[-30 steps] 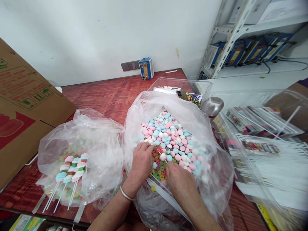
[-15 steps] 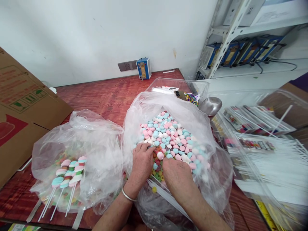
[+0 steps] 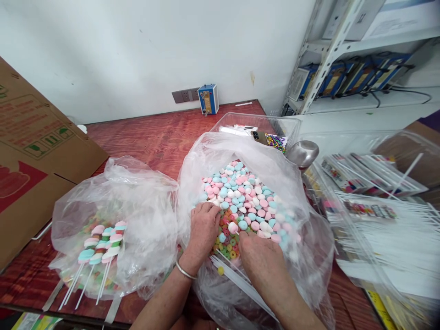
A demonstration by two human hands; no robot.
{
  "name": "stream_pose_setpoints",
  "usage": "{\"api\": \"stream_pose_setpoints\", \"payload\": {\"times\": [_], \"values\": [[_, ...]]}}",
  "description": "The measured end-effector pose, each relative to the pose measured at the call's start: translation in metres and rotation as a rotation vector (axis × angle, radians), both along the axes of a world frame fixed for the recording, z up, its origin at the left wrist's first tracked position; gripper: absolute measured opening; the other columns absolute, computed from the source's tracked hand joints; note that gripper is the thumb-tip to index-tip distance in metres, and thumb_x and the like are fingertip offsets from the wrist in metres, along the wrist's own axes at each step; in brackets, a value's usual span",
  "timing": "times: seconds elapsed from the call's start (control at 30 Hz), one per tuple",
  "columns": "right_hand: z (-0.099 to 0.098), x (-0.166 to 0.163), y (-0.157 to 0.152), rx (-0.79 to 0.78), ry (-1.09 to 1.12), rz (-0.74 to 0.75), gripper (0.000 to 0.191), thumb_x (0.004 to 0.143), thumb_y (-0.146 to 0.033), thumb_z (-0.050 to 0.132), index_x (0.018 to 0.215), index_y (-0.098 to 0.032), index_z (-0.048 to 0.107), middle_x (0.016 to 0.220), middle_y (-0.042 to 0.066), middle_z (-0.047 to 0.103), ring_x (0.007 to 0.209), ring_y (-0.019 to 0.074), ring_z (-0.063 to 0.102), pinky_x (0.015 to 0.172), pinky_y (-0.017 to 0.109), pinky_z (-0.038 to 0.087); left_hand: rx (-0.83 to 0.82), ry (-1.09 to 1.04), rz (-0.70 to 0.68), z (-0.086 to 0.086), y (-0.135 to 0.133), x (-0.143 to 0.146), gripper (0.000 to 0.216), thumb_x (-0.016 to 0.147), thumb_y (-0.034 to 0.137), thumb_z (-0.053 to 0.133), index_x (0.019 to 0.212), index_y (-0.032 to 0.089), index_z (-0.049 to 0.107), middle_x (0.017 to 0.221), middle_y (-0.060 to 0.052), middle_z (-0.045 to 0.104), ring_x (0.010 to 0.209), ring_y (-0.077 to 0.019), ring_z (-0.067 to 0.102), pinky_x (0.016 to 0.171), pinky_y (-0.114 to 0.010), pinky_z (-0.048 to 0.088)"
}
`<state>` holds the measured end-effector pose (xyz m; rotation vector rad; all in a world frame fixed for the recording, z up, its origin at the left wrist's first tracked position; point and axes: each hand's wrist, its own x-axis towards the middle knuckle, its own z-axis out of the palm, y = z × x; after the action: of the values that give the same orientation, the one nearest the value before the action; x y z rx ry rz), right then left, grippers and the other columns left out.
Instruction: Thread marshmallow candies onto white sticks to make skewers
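My right hand (image 3: 263, 259) is closed around a white stick whose tip carries a pink marshmallow (image 3: 233, 228). Curled at the left edge of the candy pile is my left hand (image 3: 205, 229); whatever its fingertips hold is hidden. Between both hands lie red, green and yellow gummy rings (image 3: 229, 251). Beyond them, pink, white and blue marshmallows (image 3: 240, 188) spread over a large clear plastic bag (image 3: 192, 160). Several bare white sticks (image 3: 240, 286) rest below the rings, close to my right wrist.
Finished marshmallow skewers (image 3: 99, 247) lie on another plastic bag (image 3: 147, 192) at left. A cardboard box (image 3: 44, 137) stands beside it. Behind are a clear bin (image 3: 225, 120) and a metal scoop (image 3: 302, 153). A tray of white sticks (image 3: 385, 243) sits at right.
My right hand has shifted slightly right and down with the stick, leaving more gummy rings visible between my hands. My left hand stays near the same spot. The view has moved slightly.
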<state>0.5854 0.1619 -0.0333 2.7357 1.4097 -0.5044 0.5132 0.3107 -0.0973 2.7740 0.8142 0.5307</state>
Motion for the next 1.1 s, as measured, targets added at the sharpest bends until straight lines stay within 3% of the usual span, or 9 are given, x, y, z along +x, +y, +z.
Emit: {"api": "stream_pose_setpoints", "payload": {"times": [0.2, 0.4, 0.5, 0.6, 0.7, 0.8, 0.97, 1.1], "values": [[0.002, 0.000, -0.011, 0.009, -0.047, -0.008, 0.023, 0.093, -0.009, 0.044, 0.094, -0.018, 0.065, 0.087, 0.008, 0.073, 0.077, 0.0229, 0.074, 0.061, 0.027, 0.049, 0.035, -0.078, -0.030, -0.004, 0.001, 0.000, 0.007, 0.084, 0.015, 0.066, 0.089, 0.020, 0.063, 0.100, -0.004, 0.067, 0.100, -0.0244, 0.054, 0.084, -0.039, 0.041], [-0.003, 0.001, -0.013, 0.005, -0.007, -0.013, 0.020, 0.092, -0.008, 0.047, 0.090, -0.018, 0.065, 0.083, 0.007, 0.073, 0.078, 0.0179, 0.073, 0.060, 0.021, 0.045, -0.012, -0.239, -0.030, 0.000, -0.001, -0.002, 0.011, 0.085, 0.012, 0.060, 0.092, 0.019, 0.062, 0.096, -0.006, 0.068, 0.098, -0.0235, 0.059, 0.086, -0.038, 0.045], [-0.003, 0.000, -0.017, 0.020, -0.030, -0.018, 0.021, 0.096, -0.013, 0.045, 0.091, -0.019, 0.065, 0.085, 0.006, 0.073, 0.075, 0.0194, 0.074, 0.056, 0.024, 0.043, -0.229, -0.337, 0.022, 0.005, -0.003, -0.005, 0.016, 0.085, 0.014, 0.057, 0.098, 0.020, 0.062, 0.093, -0.004, 0.069, 0.086, -0.0187, 0.062, 0.079, -0.032, 0.048], [-0.005, -0.001, -0.022, 0.035, -0.063, -0.022, 0.023, 0.099, -0.019, 0.043, 0.091, -0.020, 0.064, 0.084, 0.004, 0.072, 0.070, 0.0208, 0.074, 0.052, 0.026, 0.041, -0.584, -0.430, 0.061, 0.008, -0.006, -0.005, 0.011, 0.084, 0.021, 0.059, 0.094, 0.020, 0.062, 0.085, -0.001, 0.068, 0.074, -0.0145, 0.062, 0.071, -0.027, 0.049], [-0.007, -0.002, -0.026, 0.075, -0.083, -0.027, 0.021, 0.100, -0.023, 0.046, 0.091, -0.022, 0.064, 0.084, 0.002, 0.072, 0.069, 0.0200, 0.073, 0.051, 0.026, 0.039, -0.906, -0.540, 0.039, 0.012, -0.009, -0.003, 0.014, 0.081, 0.028, 0.064, 0.090, 0.018, 0.062, 0.082, -0.001, 0.068, 0.075, -0.0142, 0.063, 0.069, -0.025, 0.050], [-0.007, -0.003, -0.027, 0.091, -0.076, -0.037, 0.017, 0.098, -0.022, 0.049, 0.092, -0.022, 0.065, 0.086, 0.001, 0.073, 0.071, 0.0195, 0.073, 0.050, 0.026, 0.038, -1.125, -0.602, 0.058, 0.015, -0.013, -0.001, 0.026, 0.076, 0.035, 0.071, 0.095, 0.017, 0.066, 0.087, -0.004, 0.071, 0.080, -0.0157, 0.066, 0.072, -0.026, 0.051], [-0.004, -0.003, -0.026, 0.098, -0.063, -0.029, 0.018, 0.098, -0.022, 0.049, 0.091, -0.023, 0.065, 0.087, 0.001, 0.073, 0.069, 0.0185, 0.072, 0.048, 0.027, 0.034, -1.307, -0.605, 0.100, 0.020, -0.020, 0.000, 0.034, 0.072, 0.040, 0.077, 0.096, 0.016, 0.069, 0.093, -0.006, 0.073, 0.078, -0.0158, 0.067, 0.073, -0.027, 0.053], [-0.010, -0.003, -0.032, 0.170, -0.058, -0.006, 0.018, 0.099, -0.023, 0.048, 0.091, -0.024, 0.064, 0.087, 0.000, 0.073, 0.067, 0.0171, 0.071, 0.049, 0.027, 0.032, -1.290, -0.618, 0.123, 0.019, -0.019, 0.000, 0.032, 0.072, 0.038, 0.077, 0.093, 0.016, 0.067, 0.085, -0.005, 0.072, 0.073, -0.0144, 0.067, 0.071, -0.026, 0.054]]}}
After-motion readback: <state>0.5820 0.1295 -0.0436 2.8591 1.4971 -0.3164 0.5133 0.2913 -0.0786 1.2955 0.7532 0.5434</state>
